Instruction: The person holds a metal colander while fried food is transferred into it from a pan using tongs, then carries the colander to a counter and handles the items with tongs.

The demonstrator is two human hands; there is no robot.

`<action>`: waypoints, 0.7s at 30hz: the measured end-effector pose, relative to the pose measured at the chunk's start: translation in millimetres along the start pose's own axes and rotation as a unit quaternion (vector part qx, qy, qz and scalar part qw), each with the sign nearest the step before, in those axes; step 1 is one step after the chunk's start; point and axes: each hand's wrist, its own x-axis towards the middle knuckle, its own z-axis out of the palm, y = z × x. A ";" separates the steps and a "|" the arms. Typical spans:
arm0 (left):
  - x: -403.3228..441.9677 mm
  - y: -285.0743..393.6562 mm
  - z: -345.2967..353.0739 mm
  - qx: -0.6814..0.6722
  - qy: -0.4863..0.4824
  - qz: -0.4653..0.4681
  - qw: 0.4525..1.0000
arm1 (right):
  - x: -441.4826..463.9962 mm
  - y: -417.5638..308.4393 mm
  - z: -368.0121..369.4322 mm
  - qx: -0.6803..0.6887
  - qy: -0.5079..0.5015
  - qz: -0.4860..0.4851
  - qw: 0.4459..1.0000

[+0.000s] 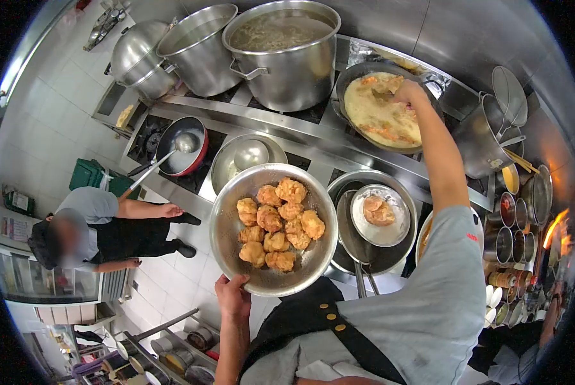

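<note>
My left hand grips the rim of a wide steel bowl, thumb over the edge. Several golden-brown fried pieces, like battered chicken, lie in the bowl. My right hand is closed and reaches over a large wok on the back of the stove. From its fingers a grey metal utensil points into the wok; its exact kind is unclear. Pale, foamy oil fills the wok, with orange-brown pieces showing at the surface.
Large steel pots line the back left. A red pan with a ladle sits at front left. Right of my bowl, a small bowl holds a fried piece, beside a strainer. A co-worker stands left; flames rise right.
</note>
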 end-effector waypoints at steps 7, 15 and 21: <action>-6.5 7.6 4.7 0.002 0.003 -0.002 1.000 | -6.9 4.1 8.3 -0.011 0.050 -0.001 0.999; -8.9 8.9 5.7 0.012 0.011 -0.009 1.000 | -46.3 31.0 -8.1 -0.047 0.078 -0.034 0.995; -7.2 11.3 5.8 0.015 -0.008 -0.003 1.000 | -70.9 34.7 -23.5 -0.040 0.051 0.008 0.998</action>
